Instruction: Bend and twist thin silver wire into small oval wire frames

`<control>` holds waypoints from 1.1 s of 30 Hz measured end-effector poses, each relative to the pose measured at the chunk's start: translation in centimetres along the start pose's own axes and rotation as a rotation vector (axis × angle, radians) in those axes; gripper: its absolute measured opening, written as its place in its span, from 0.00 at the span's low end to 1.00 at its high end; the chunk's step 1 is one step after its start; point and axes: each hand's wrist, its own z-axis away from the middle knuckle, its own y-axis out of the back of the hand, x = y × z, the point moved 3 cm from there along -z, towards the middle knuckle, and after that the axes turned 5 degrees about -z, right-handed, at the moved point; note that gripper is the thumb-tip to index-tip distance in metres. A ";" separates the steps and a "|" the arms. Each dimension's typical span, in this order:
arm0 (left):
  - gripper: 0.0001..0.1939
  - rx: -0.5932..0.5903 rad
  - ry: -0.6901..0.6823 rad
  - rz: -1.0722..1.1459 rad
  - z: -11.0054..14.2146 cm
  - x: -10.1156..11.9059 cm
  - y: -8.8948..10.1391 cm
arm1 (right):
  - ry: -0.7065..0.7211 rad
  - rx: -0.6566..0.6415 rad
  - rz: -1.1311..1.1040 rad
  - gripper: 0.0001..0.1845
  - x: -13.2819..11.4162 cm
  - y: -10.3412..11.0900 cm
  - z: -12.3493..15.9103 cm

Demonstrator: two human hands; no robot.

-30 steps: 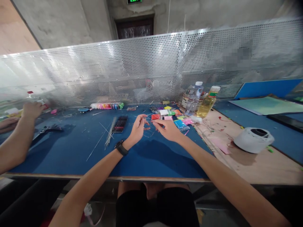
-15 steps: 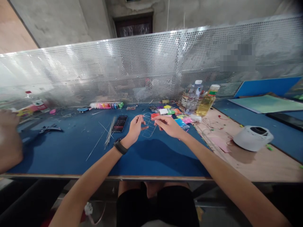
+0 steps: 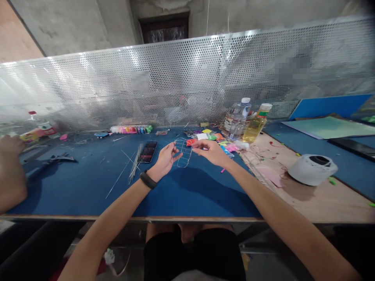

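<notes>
A small frame of bent thin wire [image 3: 184, 153], shaped like a grid of loops, hangs just above the blue mat [image 3: 88, 187]. My left hand [image 3: 165, 159] pinches its left side with thumb and fingers; a black band sits on that wrist. My right hand [image 3: 210, 151] pinches the frame's upper right edge. Small bags of coloured beads [image 3: 211, 137] lie just beyond my hands.
A dark phone [image 3: 147, 151] and loose straight wires [image 3: 133, 167] lie left of my hands. Two plastic bottles [image 3: 249, 123] stand at the back right, a white tape roll [image 3: 312, 169] on the bare wood. Another person's arm [image 3: 10, 171] rests at the far left. A perforated metal screen closes the back.
Both hands have lifted the wire frame slightly and spread it out, so its looped grid now shows. The other person's arm at the left has drawn back toward the table edge.
</notes>
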 end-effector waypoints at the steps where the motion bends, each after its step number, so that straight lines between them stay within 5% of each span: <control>1: 0.05 -0.004 -0.007 0.003 0.0 0.0 0.0 | -0.011 -0.005 -0.027 0.11 0.2 0.0 0.0; 22: 0.13 -0.147 -0.282 -0.270 0.1 0.7 -0.3 | -0.289 0.065 -0.362 0.15 1.4 -1.3 -0.1; 26: 0.13 -0.146 -0.355 -0.379 0.5 0.7 -0.7 | -0.249 0.056 -0.225 0.16 1.4 -1.6 0.2; 33: 0.12 -0.043 -0.406 -0.540 0.7 0.2 -0.7 | 0.055 0.248 0.253 0.16 -0.7 -2.2 0.9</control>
